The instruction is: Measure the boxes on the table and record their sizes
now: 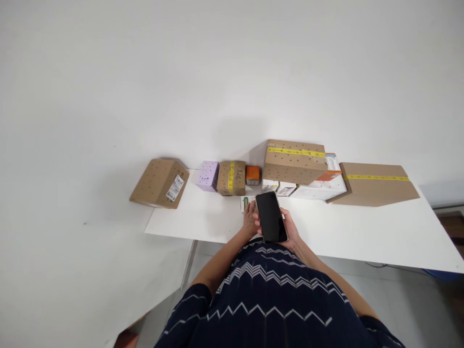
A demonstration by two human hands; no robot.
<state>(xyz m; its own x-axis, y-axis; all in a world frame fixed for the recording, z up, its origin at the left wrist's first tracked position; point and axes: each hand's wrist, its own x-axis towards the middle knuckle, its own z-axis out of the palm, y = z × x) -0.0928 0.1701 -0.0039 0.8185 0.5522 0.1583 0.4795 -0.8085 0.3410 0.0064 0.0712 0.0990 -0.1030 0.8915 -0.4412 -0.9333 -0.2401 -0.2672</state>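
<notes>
A smartphone (271,218) with a dark screen is in my right hand (290,231), whose fingers wrap round its edges in front of my body. My left hand (250,220) is just left of the phone, partly covered by it. Its visible fingers stretch forward onto a small white box (244,203) with a green mark, lying on the table. The phone hides part of that box, and I cannot see my left thumb clearly.
Along the back of the white table (203,217) stand a lilac box (208,176), a taped brown carton (231,179) and an orange box (253,175). A larger carton (295,162) rests on white boxes. Big cartons (377,186) (159,182) sit at either end, against the wall.
</notes>
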